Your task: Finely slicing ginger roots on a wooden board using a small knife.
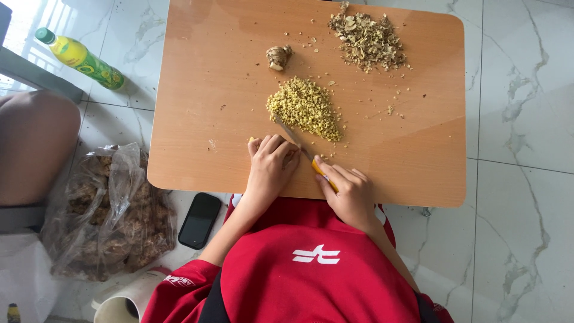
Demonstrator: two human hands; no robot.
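A low wooden table with rounded corners (197,107) stands on white marble floor tiles. The right hand (350,194) is clamped on a yellow-handled knife (302,149), its blade reaching a heap of minced yellow ginger (305,107). The left hand (272,164), fingers curled together, rests beside the blade. Beyond lie a ginger knob (278,57) and brown peelings (366,39); a black phone (200,219) and a plastic bag of ginger (113,215) lie on the floor.

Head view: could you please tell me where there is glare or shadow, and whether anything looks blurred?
Head view: window glare washes the floor at top left beside the bottle; soft shadow lies under the right hand and left hand on the table; the minced pile is sharp.
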